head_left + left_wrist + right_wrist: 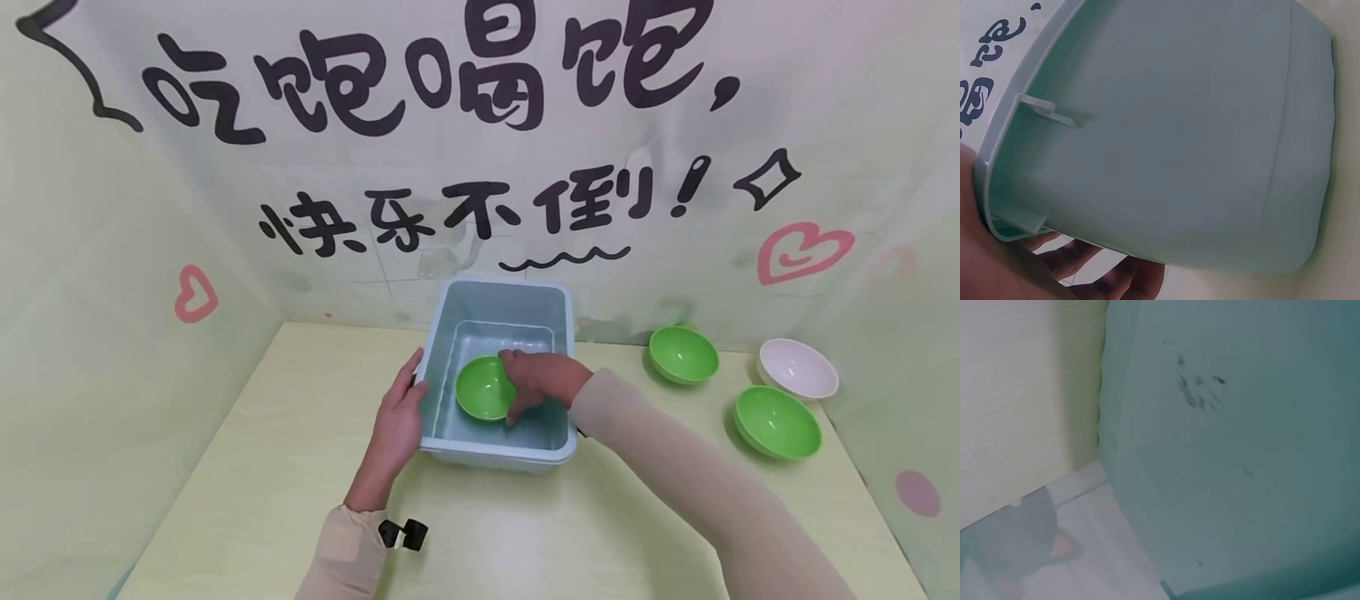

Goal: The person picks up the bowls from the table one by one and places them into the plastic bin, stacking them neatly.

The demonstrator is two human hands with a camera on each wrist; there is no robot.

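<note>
A light blue plastic bin [495,456] stands in the middle of the table, by the back wall. On its left side my left hand [400,423] holds the rim; the left wrist view shows several fingers [1082,253] beyond the bin's corner. Inside the bin is a green bowl [482,390]. My right hand [536,379] reaches in over the bin's right rim and grips the bowl's right edge, partly covering it. In the right wrist view only the bin's outer wall [1229,456] shows, and the right hand is out of sight.
Right of the bin stand a green bowl [684,355], a white bowl [798,368] and another green bowl [777,422], the last two close together. A printed cloth [420,275] hangs behind the pale wooden table [300,417]. Similar cloth walls flank both sides.
</note>
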